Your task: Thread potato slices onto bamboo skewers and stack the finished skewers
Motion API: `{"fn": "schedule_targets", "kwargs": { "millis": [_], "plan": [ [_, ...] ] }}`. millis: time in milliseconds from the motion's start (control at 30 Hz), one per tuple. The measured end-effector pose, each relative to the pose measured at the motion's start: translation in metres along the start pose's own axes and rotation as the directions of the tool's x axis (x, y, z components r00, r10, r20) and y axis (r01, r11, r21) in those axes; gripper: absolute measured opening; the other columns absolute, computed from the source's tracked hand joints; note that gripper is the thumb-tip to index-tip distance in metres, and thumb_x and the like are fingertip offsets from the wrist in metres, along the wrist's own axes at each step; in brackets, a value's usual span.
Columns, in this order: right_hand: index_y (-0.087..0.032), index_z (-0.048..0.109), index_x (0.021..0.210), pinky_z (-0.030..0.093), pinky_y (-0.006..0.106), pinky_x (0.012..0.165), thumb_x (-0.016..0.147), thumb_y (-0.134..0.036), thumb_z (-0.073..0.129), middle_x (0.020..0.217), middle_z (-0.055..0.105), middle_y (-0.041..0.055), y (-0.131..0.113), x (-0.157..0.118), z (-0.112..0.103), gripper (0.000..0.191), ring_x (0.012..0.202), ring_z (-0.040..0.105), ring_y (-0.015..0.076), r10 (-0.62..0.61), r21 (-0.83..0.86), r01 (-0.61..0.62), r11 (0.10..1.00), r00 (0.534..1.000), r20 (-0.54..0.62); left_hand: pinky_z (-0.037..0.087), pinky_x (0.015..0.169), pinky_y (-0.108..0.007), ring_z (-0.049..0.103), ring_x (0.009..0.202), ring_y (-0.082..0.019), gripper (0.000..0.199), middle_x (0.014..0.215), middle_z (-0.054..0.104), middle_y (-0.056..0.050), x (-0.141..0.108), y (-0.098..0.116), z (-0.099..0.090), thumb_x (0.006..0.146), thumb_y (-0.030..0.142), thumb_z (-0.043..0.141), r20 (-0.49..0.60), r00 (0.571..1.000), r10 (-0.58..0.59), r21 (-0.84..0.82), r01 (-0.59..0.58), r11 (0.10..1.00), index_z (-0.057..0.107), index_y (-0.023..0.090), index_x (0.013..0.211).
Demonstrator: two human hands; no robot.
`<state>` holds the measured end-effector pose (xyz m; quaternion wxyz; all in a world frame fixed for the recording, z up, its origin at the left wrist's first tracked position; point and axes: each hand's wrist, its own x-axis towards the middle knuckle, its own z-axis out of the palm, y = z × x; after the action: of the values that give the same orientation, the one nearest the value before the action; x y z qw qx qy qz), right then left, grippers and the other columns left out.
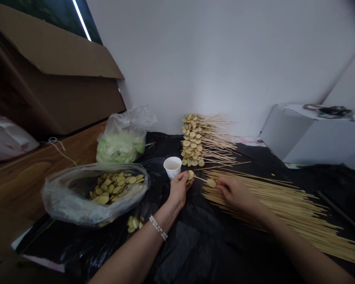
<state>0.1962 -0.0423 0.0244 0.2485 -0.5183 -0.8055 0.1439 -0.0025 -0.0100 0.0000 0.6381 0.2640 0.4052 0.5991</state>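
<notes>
My left hand [179,189], with a beaded bracelet at the wrist, pinches round yellowish slices [190,175] just beside a white cup [172,167]. A thin wooden stick runs from these slices toward my right hand [229,191]. Another slice [211,183] sits on the stick near my right fingertips, which are closed on the stick's end. Below my right arm lies a wide spread of bare sticks [272,197]. Behind the cup, finished-looking skewers [192,144] are stacked with slices on their left ends.
An open plastic bag of slices [115,187] lies at the left, with a few loose slices [134,223] nearby. Behind it stands a bag of green leaves [121,146]. A cardboard box [77,94] is at the back left, a white box [319,136] at the right.
</notes>
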Motion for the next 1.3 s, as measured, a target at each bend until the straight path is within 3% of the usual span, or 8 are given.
{"fn": "schedule_targets", "kwargs": {
  "millis": [167, 433, 567, 667, 933, 1133, 1300],
  "plan": [
    [-0.020, 0.051, 0.072, 0.031, 0.027, 0.061, 0.088, -0.021, 0.037, 0.069, 0.058, 0.0032, -0.005, -0.003, 0.002, 0.021, 0.064, 0.049, 0.0146, -0.049, -0.112, 0.047, 0.993, 0.999, -0.016, 0.048, 0.073, -0.025, 0.060, 0.066, -0.010, 0.029, 0.076, 0.069, -0.005, 0.002, -0.002, -0.001, 0.055, 0.034, 0.082, -0.003, 1.000, 0.027, 0.014, -0.027, 1.000, 0.071, 0.013, 0.072],
    [-0.020, 0.049, 0.061, 0.031, 0.025, 0.053, 0.079, -0.024, 0.045, 0.056, 0.053, -0.0010, -0.012, -0.001, 0.001, 0.019, 0.055, 0.047, 0.0134, 0.172, 0.166, -0.195, 0.967, 0.975, 0.143, 0.049, 0.073, -0.025, 0.062, 0.069, -0.012, 0.033, 0.078, 0.070, -0.006, 0.001, -0.003, -0.001, 0.054, 0.037, 0.082, 0.019, 0.999, 0.034, 0.041, -0.035, 0.999, 0.072, 0.013, 0.074],
    [-0.019, 0.049, 0.066, 0.032, 0.026, 0.059, 0.081, -0.021, 0.042, 0.064, 0.057, 0.0020, -0.013, -0.003, 0.007, 0.017, 0.062, 0.049, 0.0149, 0.077, -0.006, -0.077, 0.997, 0.997, 0.014, 0.049, 0.073, -0.026, 0.061, 0.067, -0.011, 0.033, 0.076, 0.069, -0.006, 0.002, -0.003, -0.002, 0.053, 0.038, 0.083, 0.003, 1.000, 0.031, 0.042, -0.031, 0.999, 0.071, 0.013, 0.072],
    [-0.019, 0.050, 0.070, 0.032, 0.027, 0.061, 0.083, -0.020, 0.040, 0.069, 0.059, 0.0038, -0.013, -0.005, 0.010, 0.017, 0.065, 0.050, 0.0153, 0.032, -0.073, -0.033, 0.997, 0.999, -0.021, 0.049, 0.072, -0.025, 0.061, 0.066, -0.010, 0.032, 0.076, 0.069, -0.006, 0.003, -0.004, -0.002, 0.054, 0.037, 0.082, -0.003, 1.000, 0.026, 0.041, -0.026, 0.999, 0.071, 0.013, 0.072],
    [-0.020, 0.046, 0.062, 0.032, 0.025, 0.054, 0.081, -0.025, 0.044, 0.058, 0.055, 0.0003, -0.014, -0.002, 0.010, 0.019, 0.057, 0.049, 0.0143, 0.186, 0.158, -0.205, 0.966, 0.974, 0.130, 0.049, 0.070, -0.024, 0.063, 0.070, -0.012, 0.032, 0.078, 0.070, -0.007, 0.001, -0.003, -0.003, 0.056, 0.037, 0.082, 0.036, 0.999, 0.007, 0.058, -0.009, 0.998, 0.072, 0.013, 0.075],
    [-0.020, 0.049, 0.073, 0.032, 0.026, 0.062, 0.087, -0.022, 0.037, 0.072, 0.060, 0.0053, -0.012, -0.006, 0.015, 0.018, 0.067, 0.051, 0.0161, 0.020, -0.135, -0.027, 0.991, 0.998, -0.055, 0.047, 0.065, -0.021, 0.061, 0.066, -0.010, 0.033, 0.077, 0.070, -0.007, 0.001, -0.003, -0.003, 0.055, 0.038, 0.082, 0.036, 0.999, 0.000, 0.062, -0.002, 0.998, 0.072, 0.013, 0.074],
    [-0.021, 0.045, 0.064, 0.032, 0.026, 0.058, 0.082, -0.024, 0.043, 0.063, 0.056, 0.0018, -0.010, -0.003, 0.013, 0.018, 0.061, 0.049, 0.0147, 0.114, 0.067, -0.116, 0.991, 0.993, 0.035, 0.047, 0.065, -0.020, 0.062, 0.067, -0.010, 0.033, 0.078, 0.071, -0.007, 0.001, -0.002, -0.002, 0.056, 0.038, 0.082, 0.050, 0.999, -0.015, 0.071, 0.011, 0.997, 0.073, 0.012, 0.075]
  ]
}}
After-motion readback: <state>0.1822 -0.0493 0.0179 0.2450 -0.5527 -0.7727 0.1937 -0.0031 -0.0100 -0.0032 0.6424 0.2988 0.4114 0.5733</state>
